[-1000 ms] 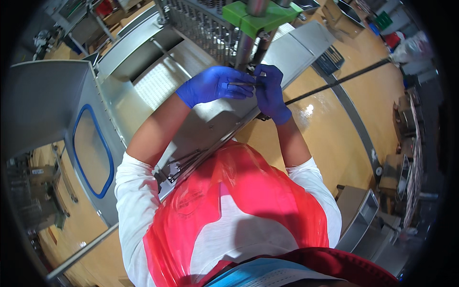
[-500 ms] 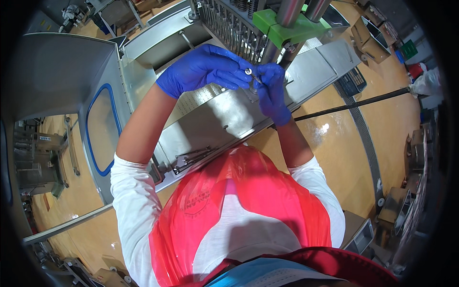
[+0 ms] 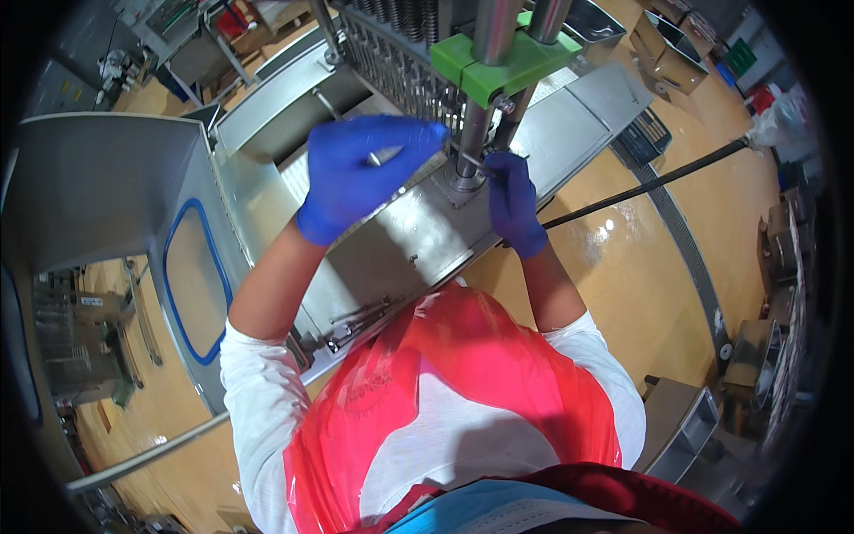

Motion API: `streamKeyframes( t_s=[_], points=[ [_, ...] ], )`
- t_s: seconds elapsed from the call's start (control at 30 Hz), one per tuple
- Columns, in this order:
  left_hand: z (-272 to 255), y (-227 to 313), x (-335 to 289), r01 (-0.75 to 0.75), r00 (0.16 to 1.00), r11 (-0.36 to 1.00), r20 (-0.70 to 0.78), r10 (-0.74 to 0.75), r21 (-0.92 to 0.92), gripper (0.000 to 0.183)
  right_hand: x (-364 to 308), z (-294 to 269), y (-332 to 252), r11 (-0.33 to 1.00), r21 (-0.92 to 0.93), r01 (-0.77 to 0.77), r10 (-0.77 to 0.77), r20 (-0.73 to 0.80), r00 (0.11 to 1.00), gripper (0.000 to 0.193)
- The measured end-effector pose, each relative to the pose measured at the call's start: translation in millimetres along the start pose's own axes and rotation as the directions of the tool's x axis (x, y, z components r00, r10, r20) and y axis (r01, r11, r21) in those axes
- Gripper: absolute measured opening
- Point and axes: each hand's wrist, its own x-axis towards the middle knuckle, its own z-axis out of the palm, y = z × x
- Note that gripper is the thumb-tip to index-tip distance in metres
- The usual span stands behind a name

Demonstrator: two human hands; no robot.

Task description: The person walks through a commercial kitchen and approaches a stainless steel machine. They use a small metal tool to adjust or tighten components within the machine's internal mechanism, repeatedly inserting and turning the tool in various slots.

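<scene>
Blue gloves cover both of my hands over the steel machine (image 3: 405,227). My left hand (image 3: 351,182) is closed around a small shiny metal part (image 3: 385,156), part of which shows between the fingers. To its right, my right hand (image 3: 514,205) pinches a thin metal rod (image 3: 479,164) in front of an upright steel post. The rod's far end and how it meets the post are unclear. Just beyond my hands stands a row of upright metal needles and springs (image 3: 400,67), with a green clamp block (image 3: 498,67) around two thick posts.
Several metal tools (image 3: 360,320) lie on the machine's near ledge. At left stands a large grey steel cover (image 3: 116,169) with a blue-edged opening. A dark hose (image 3: 645,185) runs off to the right above the tan floor, which has a drain grate (image 3: 685,236).
My hands have moved apart; before, they met at a small ring-ended metal piece. My left hand has drawn back leftward and turned. The view has shifted a little.
</scene>
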Motion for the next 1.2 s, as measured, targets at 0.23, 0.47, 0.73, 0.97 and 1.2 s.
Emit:
streamKeyframes(
  t_s=[0.23,0.47,0.73,0.97,1.2],
  points=[
    [-16.8,23.6,7.8,-0.543,0.824,0.752,0.062,0.564,0.373,0.026,-13.7,-8.0,7.0,0.998,-0.055,-0.010,0.010,0.005,1.000,0.034],
    [-6.6,15.7,1.8,-0.589,0.710,0.607,-0.017,0.704,0.533,0.030,-15.7,-5.7,-0.4,0.974,0.158,-0.162,0.160,0.024,0.987,0.028],
    [2.4,-7.2,-15.2,-0.633,0.749,0.608,0.183,0.636,0.479,0.025,39.2,-19.3,-120.7,0.422,0.788,-0.448,0.358,0.309,0.881,0.022],
    [25.3,-35.9,-27.5,-0.518,0.855,0.775,0.212,0.473,0.361,0.030,40.8,1.3,-111.8,0.443,0.724,-0.529,0.540,0.256,0.802,0.017],
    [49.2,-36.7,-40.6,-0.004,0.995,0.999,-0.100,0.009,0.052,0.017,38.8,38.7,-94.1,0.372,0.822,-0.432,0.636,0.113,0.763,0.011]
  ],
)
